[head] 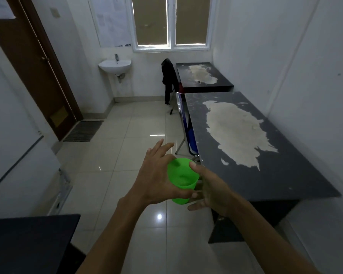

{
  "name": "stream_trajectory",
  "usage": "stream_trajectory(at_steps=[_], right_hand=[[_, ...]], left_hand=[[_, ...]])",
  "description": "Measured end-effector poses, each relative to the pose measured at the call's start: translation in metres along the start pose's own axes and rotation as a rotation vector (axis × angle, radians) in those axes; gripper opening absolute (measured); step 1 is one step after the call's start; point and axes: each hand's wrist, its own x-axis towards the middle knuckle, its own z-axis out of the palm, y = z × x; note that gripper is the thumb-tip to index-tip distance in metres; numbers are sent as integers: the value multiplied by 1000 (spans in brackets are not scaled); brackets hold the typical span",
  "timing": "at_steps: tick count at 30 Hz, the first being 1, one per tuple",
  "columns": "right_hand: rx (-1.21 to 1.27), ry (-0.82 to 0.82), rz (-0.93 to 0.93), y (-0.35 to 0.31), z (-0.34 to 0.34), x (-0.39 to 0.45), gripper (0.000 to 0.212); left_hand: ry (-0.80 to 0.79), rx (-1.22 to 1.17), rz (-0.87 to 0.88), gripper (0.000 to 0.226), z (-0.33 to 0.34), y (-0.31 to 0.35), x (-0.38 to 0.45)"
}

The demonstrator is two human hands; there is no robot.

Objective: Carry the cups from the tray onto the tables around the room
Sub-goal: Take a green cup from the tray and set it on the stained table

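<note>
Head view looks down a narrow white-walled room and shows one green cup (183, 179), two hands and three dark tabletops. That cup is a bright green plastic tumbler, plain and without a handle, wider at the open rim than at the base; its mouth is turned toward the camera so the inside is visible, and it looks empty. It is held in the air between the two hands, above the tiled floor (127, 151) and just beside the near corner of the closest right-hand table (297, 180), not resting on any surface. The left hand (156, 178) cups its left side, with the thumb running under the lower part of the wall while the fingers (156, 147) spread loosely above and behind the rim. The right hand (212, 186) is at the cup's right side, its thumb pressed on the rim; the other fingers are curled low beside the base, and whether they touch the cup cannot be told. Both right-hand tables stand end to end along the wall, each with a large pale worn patch on its dark top; the farther table (224, 84) sits under the window (170, 22). A third dark tabletop (28, 240) fills the lower left corner. One folded chair (183, 123) leans against the near table's edge, and a second chair with a dark garment (167, 76) hung over it stands by the far table. One white washbasin (115, 66) hangs on the far wall, and one brown door (38, 64) is on the left.
</note>
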Motion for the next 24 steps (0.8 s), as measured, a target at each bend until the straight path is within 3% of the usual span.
stream_trajectory(at_steps=[11, 20, 24], right_hand=[[2, -22, 39, -75, -64, 176, 71], [112, 50, 51, -121, -92, 309, 86], [140, 119, 69, -141, -106, 352, 73]], left_hand=[[-46, -50, -73, 94, 30, -99, 167], [-100, -100, 11, 94, 53, -199, 293], [-158, -119, 48, 95, 61, -230, 344]])
